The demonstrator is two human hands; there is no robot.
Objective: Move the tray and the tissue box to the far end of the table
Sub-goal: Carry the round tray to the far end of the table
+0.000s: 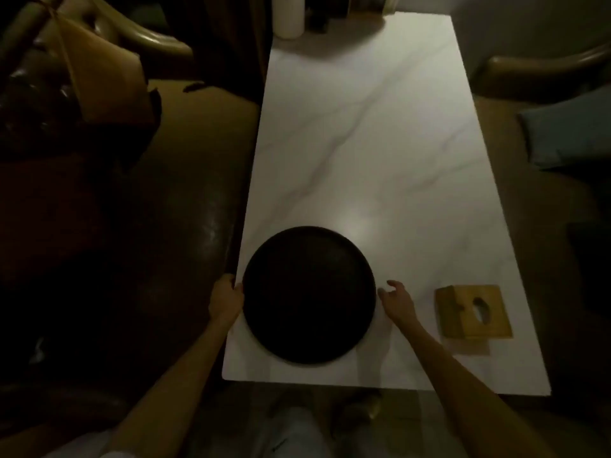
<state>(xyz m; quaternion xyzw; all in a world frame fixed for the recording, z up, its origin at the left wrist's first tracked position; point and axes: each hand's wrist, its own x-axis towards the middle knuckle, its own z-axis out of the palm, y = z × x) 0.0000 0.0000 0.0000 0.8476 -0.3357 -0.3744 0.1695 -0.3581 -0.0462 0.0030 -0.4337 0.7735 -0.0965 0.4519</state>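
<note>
A round dark tray [309, 294] lies flat on the near left part of the white marble table [380, 143]. My left hand [226, 300] is curled against the tray's left rim, touching it. My right hand [396, 300] hovers at the tray's right rim with its fingers apart, a small gap between fingertips and rim. A wooden tissue box [472, 312] with an oval slot on top stands on the near right of the table, to the right of my right hand.
A pale cylinder [288, 16] and a dark object [319, 19] stand at the table's far end. Chairs flank the table: a curved one at far left [155, 39], another at right [545, 74] with a blue cushion [568, 130]. My legs show below the near edge.
</note>
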